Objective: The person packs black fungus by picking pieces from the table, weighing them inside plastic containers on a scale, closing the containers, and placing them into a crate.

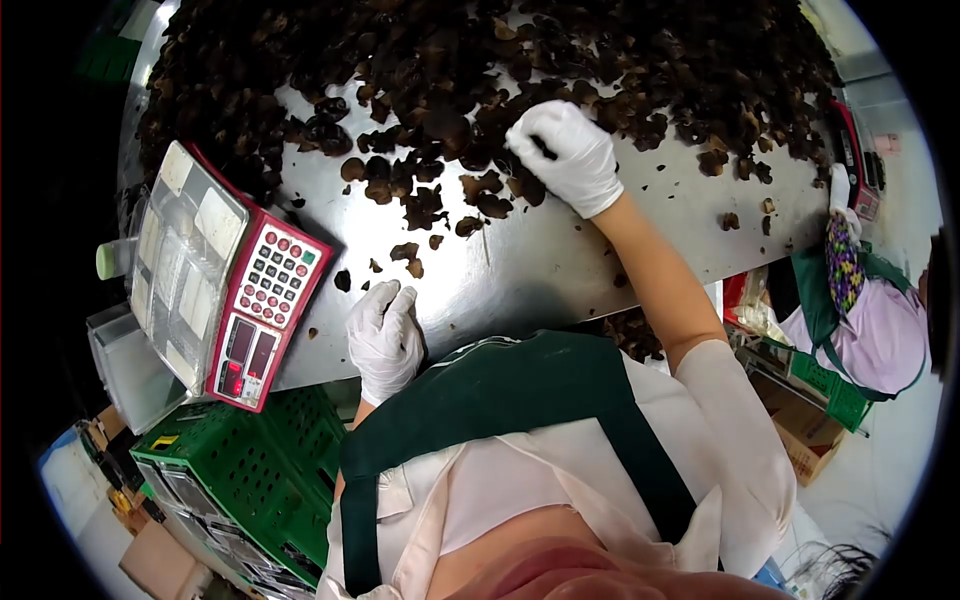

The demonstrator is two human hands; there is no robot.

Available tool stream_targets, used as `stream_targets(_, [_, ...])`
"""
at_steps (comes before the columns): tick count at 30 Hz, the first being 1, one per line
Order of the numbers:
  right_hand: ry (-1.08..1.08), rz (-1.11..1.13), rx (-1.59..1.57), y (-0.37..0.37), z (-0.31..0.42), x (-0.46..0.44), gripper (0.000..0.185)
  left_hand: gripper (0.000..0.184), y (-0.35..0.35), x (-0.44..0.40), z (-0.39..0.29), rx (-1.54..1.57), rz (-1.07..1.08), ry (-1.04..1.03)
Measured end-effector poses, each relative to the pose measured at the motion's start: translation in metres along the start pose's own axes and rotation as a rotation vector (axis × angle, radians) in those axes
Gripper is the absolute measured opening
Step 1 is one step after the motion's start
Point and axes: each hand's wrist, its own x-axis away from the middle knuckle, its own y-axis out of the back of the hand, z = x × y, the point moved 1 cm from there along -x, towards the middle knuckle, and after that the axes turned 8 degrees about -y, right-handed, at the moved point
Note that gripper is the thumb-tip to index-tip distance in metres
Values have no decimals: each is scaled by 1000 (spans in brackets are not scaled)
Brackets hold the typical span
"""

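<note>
My right hand, in a white glove, is over the near edge of a heap of dark wood ear mushrooms. Its fingers are curled in toward the thumb, and dark shows through the gap; whether a piece is in the grip I cannot make out. Just under it lies a dark mushroom piece. Near the table's front edge, my left hand, also gloved, is closed with fingers bent, and what it holds, if anything, is hidden. Loose wood ear pieces lie scattered between the hands on the metal table.
A red digital scale with a metal pan stands at the left. Below it are stacked green crates. Another scale is at the right edge, beside a co-worker in a pale top. A cardboard box sits lower right.
</note>
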Motion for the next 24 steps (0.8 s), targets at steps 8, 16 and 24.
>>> stream_targets(8, [162, 254, 178, -36, 41, -33, 59, 38, -3, 5, 2, 35, -5, 47])
stream_targets(16, [-89, 113, 23, -37, 15, -70, 30, 37, 0, 7, 3, 51, 18, 42])
stream_targets(24, [-240, 341, 260, -64, 29, -118, 59, 34, 6, -7, 1, 75, -5, 3])
